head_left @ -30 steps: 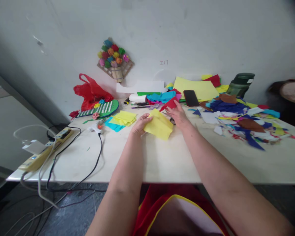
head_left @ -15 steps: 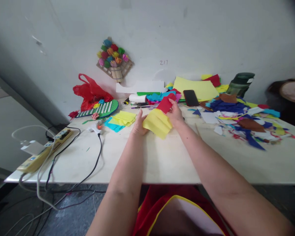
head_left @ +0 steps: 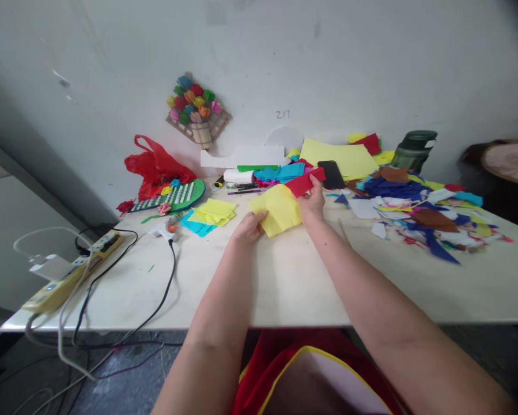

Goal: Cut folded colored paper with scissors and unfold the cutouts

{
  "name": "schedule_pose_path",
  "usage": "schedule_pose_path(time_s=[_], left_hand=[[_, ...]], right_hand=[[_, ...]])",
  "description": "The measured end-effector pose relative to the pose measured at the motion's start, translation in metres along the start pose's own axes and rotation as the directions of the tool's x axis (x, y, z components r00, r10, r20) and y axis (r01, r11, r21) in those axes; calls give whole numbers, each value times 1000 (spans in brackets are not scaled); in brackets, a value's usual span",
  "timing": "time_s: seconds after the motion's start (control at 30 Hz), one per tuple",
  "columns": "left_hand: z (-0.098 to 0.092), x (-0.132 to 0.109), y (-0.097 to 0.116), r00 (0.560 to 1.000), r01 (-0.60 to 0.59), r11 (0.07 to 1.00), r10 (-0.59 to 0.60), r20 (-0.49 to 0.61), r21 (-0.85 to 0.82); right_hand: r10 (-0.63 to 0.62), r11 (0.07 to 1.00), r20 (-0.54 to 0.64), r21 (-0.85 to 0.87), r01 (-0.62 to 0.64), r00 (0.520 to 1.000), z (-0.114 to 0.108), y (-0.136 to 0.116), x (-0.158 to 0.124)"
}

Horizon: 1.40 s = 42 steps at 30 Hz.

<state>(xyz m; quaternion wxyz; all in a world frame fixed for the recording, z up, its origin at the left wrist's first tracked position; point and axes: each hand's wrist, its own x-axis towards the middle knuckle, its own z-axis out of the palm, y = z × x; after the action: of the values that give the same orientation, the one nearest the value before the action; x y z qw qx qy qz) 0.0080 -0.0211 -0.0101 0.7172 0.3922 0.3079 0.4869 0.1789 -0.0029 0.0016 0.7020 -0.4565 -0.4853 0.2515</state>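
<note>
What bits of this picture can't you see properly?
Head view:
- Fingertips of the left hand: hidden under the yellow paper.
- Fingers of the right hand: partly behind the red paper.
- The wall writing: too small to read.
- The brown thing at the right: cut off by the picture's edge.

Left hand [head_left: 249, 226] pinched the lower left corner of a yellow paper sheet [head_left: 276, 208], lifted off the table [head_left: 284, 276]. Right hand [head_left: 313, 199] gripped a red paper piece [head_left: 304, 181] at the sheet's upper right edge. Phone [head_left: 331, 173] lay just behind on a larger yellow sheet [head_left: 349, 155]. Scrap pile [head_left: 423, 207] sat to the right, power strip [head_left: 71, 268] at far left.
</note>
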Motion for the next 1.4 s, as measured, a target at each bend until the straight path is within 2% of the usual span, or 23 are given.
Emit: schedule_pose_path(time_s=[0.1, 0.27, 0.5, 0.7, 0.87, 1.0, 1.17, 1.23, 1.33, 1.4], left_hand=[[0, 1, 2, 998, -32, 999, 32, -62, 0], [2, -1, 5, 990, -106, 994, 104, -97, -20], [2, -1, 7, 986, -100, 995, 96, -134, -22], [-3, -2, 9, 988, -116, 993, 113, -106, -25], [-5, -2, 10, 997, -65, 996, 63, -46, -54], [-5, -4, 11, 999, -40, 995, 40, -4, -88], [-6, -6, 14, 1000, -5, 993, 6, 4, -114], [-6, -6, 15, 1000, 13, 992, -13, -2, -127], [-4, -6, 15, 996, 65, 988, -73, -52, -139], [-3, -6, 15, 988, 102, 984, -118, -102, -145]], right_hand=[[-67, 998, -119, -1, 67, 991, 1, 5, 0], [-26, 999, -119, 22, 29, 993, 1, 12, 1], [2, 999, -99, 50, 3, 995, 1, 12, 0], [29, 992, -87, 126, -18, 996, 2, 10, -2], [116, 960, -104, 266, -85, 988, 2, 5, -4], [212, 886, -62, 434, -165, 975, 0, 0, -4], [285, 808, -21, 543, -229, 958, -6, -1, 0], [304, 818, -85, 534, -215, 949, -8, 0, 2], [277, 881, -203, 443, -164, 939, -8, 2, 3], [269, 899, -207, 404, -168, 941, -7, 1, 2]])
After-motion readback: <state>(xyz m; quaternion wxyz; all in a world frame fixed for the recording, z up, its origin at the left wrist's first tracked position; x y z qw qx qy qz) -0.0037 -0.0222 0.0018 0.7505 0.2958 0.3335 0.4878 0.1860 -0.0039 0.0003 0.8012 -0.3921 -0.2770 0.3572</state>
